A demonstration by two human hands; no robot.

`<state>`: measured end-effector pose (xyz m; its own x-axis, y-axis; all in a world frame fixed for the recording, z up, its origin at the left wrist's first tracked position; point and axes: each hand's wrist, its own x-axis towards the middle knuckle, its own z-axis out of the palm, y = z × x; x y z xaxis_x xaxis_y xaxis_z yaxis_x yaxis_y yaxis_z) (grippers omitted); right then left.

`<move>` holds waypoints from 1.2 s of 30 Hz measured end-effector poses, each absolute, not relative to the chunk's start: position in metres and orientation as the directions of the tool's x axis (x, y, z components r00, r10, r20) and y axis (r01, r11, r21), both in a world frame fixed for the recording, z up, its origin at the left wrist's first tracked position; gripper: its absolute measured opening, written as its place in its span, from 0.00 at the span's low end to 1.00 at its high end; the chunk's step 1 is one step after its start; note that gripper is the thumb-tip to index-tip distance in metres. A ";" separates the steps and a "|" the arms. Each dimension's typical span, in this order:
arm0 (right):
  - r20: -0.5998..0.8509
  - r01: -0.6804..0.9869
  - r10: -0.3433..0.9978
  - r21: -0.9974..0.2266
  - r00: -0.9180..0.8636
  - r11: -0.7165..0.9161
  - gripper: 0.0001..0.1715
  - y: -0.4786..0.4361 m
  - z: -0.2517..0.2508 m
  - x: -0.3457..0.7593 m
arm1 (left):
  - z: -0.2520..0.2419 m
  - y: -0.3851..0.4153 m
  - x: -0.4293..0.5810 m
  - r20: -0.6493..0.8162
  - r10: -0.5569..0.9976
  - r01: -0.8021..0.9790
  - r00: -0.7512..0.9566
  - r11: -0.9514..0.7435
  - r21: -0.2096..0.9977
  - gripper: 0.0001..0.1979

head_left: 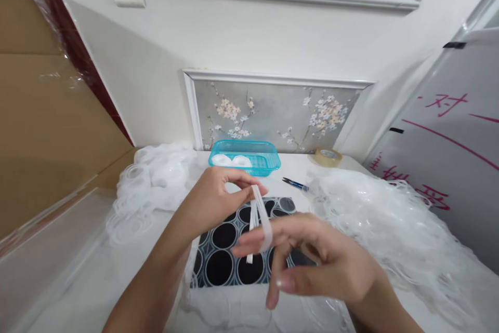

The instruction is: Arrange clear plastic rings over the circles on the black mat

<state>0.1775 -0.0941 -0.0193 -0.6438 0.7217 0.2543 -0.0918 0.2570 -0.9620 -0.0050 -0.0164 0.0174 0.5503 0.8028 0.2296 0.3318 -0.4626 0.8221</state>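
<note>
My left hand pinches the top of a white, translucent plastic band between thumb and fingertips. From that pinch the band hangs in several strands. One strand loops over the outstretched fingers of my right hand, whose thumb is held apart below. Beneath both hands lies a dark mat with black circles, partly covered by the hands. Heaped to the left is a pile of white plastic loops, and a larger pile of clear-white loops spreads on the right.
At the back, a turquoise plastic basket holds white coiled rings. Small dark-tipped snips and a tape roll lie to its right. A cardboard box stands on the left; a whiteboard with red writing borders the right.
</note>
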 end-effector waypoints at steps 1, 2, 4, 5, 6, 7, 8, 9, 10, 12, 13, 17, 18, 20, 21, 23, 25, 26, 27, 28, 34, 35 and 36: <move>0.258 -0.024 0.713 -0.947 -0.652 0.321 0.25 -0.096 -0.018 0.178 | 0.017 -0.018 -0.004 0.273 0.817 0.322 0.508 -0.474 0.820 0.05; 0.266 0.030 0.711 -0.927 -0.651 0.374 0.25 -0.097 -0.017 0.178 | 0.017 -0.020 -0.004 0.308 0.822 0.309 0.478 -0.486 0.817 0.04; 0.293 0.072 0.706 -0.896 -0.645 0.437 0.25 -0.098 -0.016 0.177 | 0.018 -0.026 -0.004 0.366 0.820 0.278 0.440 -0.512 0.813 0.05; 0.298 0.072 0.705 -0.893 -0.644 0.443 0.25 -0.097 -0.016 0.177 | 0.018 -0.028 -0.004 0.391 0.818 0.260 0.423 -0.522 0.812 0.06; 0.297 0.069 0.704 -0.895 -0.645 0.440 0.24 -0.096 -0.017 0.177 | 0.019 -0.031 -0.005 0.412 0.817 0.243 0.404 -0.529 0.813 0.06; 0.283 0.076 0.708 -0.900 -0.647 0.429 0.24 -0.095 -0.017 0.177 | 0.019 -0.034 -0.006 0.432 0.817 0.228 0.382 -0.537 0.812 0.06; 0.265 0.094 0.720 -0.904 -0.641 0.417 0.24 -0.094 -0.017 0.177 | 0.019 -0.036 -0.006 0.450 0.815 0.218 0.364 -0.545 0.810 0.05; 0.249 0.122 0.744 -0.906 -0.620 0.405 0.24 -0.093 -0.017 0.176 | 0.019 -0.037 -0.007 0.470 0.810 0.212 0.350 -0.557 0.803 0.04; 0.241 0.156 0.779 -0.905 -0.578 0.396 0.25 -0.092 -0.017 0.176 | 0.019 -0.038 -0.008 0.498 0.799 0.205 0.337 -0.579 0.789 0.05; 0.278 0.202 0.842 -0.891 -0.462 0.405 0.28 -0.090 -0.016 0.176 | 0.019 -0.039 -0.009 0.570 0.745 0.179 0.346 -0.648 0.740 0.09; 0.311 0.207 0.858 -0.884 -0.408 0.419 0.29 -0.090 -0.016 0.176 | 0.018 -0.038 -0.009 0.598 0.705 0.154 0.380 -0.686 0.711 0.12; 0.382 0.101 0.853 -0.892 -0.357 0.441 0.38 -0.094 -0.017 0.179 | 0.017 -0.034 -0.011 0.589 0.578 0.087 0.565 -0.752 0.654 0.21; 0.377 0.064 0.851 -0.902 -0.366 0.427 0.40 -0.095 -0.018 0.180 | 0.017 -0.034 -0.011 0.575 0.566 0.089 0.591 -0.754 0.651 0.22; 0.356 -0.010 0.850 -0.924 -0.388 0.382 0.43 -0.095 -0.020 0.182 | 0.018 -0.033 -0.011 0.577 0.547 0.082 0.607 -0.765 0.639 0.21; 0.339 -0.040 0.851 -0.935 -0.400 0.353 0.44 -0.094 -0.021 0.183 | 0.019 -0.034 -0.010 0.587 0.535 0.068 0.608 -0.772 0.632 0.18; 0.304 -0.088 0.854 -0.951 -0.422 0.295 0.44 -0.091 -0.022 0.183 | 0.020 -0.035 -0.010 0.605 0.509 0.025 0.612 -0.778 0.628 0.11; 0.294 -0.127 0.850 -0.956 -0.436 0.266 0.44 -0.088 -0.022 0.183 | 0.019 -0.037 -0.010 0.595 0.496 -0.013 0.633 -0.761 0.649 0.06; 0.300 -0.146 0.846 -0.954 -0.441 0.262 0.44 -0.087 -0.021 0.183 | 0.019 -0.038 -0.011 0.576 0.501 -0.021 0.646 -0.743 0.669 0.05; 0.303 -0.162 0.843 -0.953 -0.444 0.257 0.44 -0.087 -0.021 0.183 | 0.018 -0.038 -0.011 0.549 0.510 -0.020 0.662 -0.720 0.694 0.04; 0.304 -0.176 0.843 -0.952 -0.444 0.250 0.44 -0.086 -0.021 0.183 | 0.018 -0.038 -0.012 0.509 0.521 -0.010 0.685 -0.693 0.721 0.03; 0.306 -0.211 0.870 -0.948 -0.386 0.239 0.37 -0.090 -0.017 0.187 | 0.015 -0.030 -0.012 0.211 0.536 0.142 0.817 -0.542 0.828 0.08; 0.313 -0.224 0.867 -0.944 -0.387 0.241 0.38 -0.091 -0.015 0.186 | 0.015 -0.029 -0.012 0.193 0.540 0.154 0.819 -0.532 0.833 0.08; 0.321 -0.242 0.861 -0.940 -0.395 0.240 0.39 -0.092 -0.013 0.186 | 0.015 -0.028 -0.012 0.185 0.541 0.159 0.821 -0.527 0.835 0.08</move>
<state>0.1856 -0.0918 -0.0130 -0.3949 0.8607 0.3214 -0.2415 0.2403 -0.9402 -0.0120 -0.0278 0.0150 0.8206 0.5407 0.1852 0.1587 -0.5268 0.8350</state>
